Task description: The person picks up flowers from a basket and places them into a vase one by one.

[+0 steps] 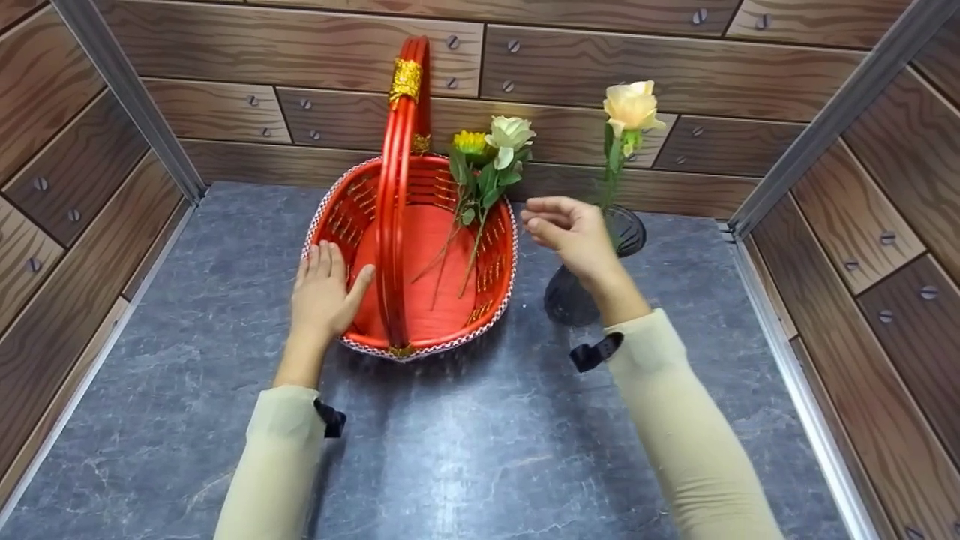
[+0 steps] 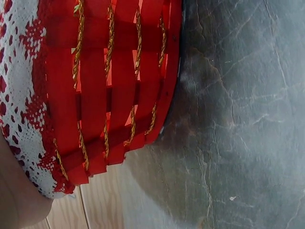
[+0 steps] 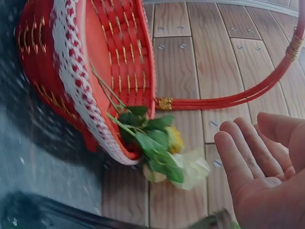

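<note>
A red woven basket (image 1: 420,247) with a tall arched handle (image 1: 395,187) and lace-trimmed rim stands on the grey floor. My left hand (image 1: 322,292) rests on its left rim, fingers straight and thumb over the inside. Several stemmed flowers lean in the basket at its right back, among them a white rose (image 1: 511,135) and a yellow flower (image 1: 470,142). Between basket and vase, my right hand (image 1: 581,236) is in the air, holding nothing, its fingers loosely bent. Behind that hand stands a dark glass vase (image 1: 570,296) with a peach rose (image 1: 630,107) upright in it; the hand and wrist partly hide the vase.
Wood-patterned walls (image 1: 600,60) close off the back and both sides. Metal strips (image 1: 802,382) run along the corners and floor edges. Dark straps (image 1: 596,352) hang at both wrists.
</note>
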Demonstrator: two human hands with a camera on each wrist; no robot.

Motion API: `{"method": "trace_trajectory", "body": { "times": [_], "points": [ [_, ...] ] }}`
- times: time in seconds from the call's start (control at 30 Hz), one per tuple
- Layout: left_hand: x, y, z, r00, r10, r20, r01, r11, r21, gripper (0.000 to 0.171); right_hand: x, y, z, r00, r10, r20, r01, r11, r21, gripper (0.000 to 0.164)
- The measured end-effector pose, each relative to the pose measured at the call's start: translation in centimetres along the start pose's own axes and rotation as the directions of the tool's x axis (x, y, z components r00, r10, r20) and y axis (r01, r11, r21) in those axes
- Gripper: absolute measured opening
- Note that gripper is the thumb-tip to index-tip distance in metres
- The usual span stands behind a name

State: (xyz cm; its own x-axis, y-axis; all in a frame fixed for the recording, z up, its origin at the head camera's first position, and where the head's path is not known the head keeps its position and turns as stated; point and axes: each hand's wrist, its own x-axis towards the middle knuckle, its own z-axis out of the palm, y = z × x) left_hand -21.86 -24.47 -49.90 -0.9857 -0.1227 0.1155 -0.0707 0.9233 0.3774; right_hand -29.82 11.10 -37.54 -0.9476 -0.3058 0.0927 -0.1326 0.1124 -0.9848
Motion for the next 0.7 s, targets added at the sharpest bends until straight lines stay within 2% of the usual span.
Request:
{"method": "trace_trajectory", "body": {
  "times": [0.1, 0.3, 0.57, 0.7],
  "points": [
    [0.0, -0.1, 0.0, 1.0, -0.003, 0.002, 0.003, 1.0, 0.002, 0.09, 0.4, 1.0, 0.8, 1.0, 0.016, 0.003, -0.016, 0.999, 0.027, 0.035],
    [0.0, 0.0, 0.0, 1.0, 0.001, -0.002, -0.001, 1.0, -0.005, 0.09, 1.2, 3.1, 2.3, 0.991, 0.131, 0.01, -0.131, 0.981, 0.14, 0.038],
    [-0.2, 0.0, -0.1, 1.0, -0.006, 0.001, 0.006, 1.0, -0.006, 0.09, 2.2, 4.9, 5.3, 0.958, 0.285, 0.035, -0.282, 0.912, 0.299, 0.041],
    [-0.1, 0.1, 0.0, 1.0, -0.002, -0.002, 0.002, 1.0, -0.012, 0.09, 2.7, 5.6, 6.6, 0.944, 0.328, 0.023, -0.313, 0.875, 0.369, 0.044]
  ]
}}
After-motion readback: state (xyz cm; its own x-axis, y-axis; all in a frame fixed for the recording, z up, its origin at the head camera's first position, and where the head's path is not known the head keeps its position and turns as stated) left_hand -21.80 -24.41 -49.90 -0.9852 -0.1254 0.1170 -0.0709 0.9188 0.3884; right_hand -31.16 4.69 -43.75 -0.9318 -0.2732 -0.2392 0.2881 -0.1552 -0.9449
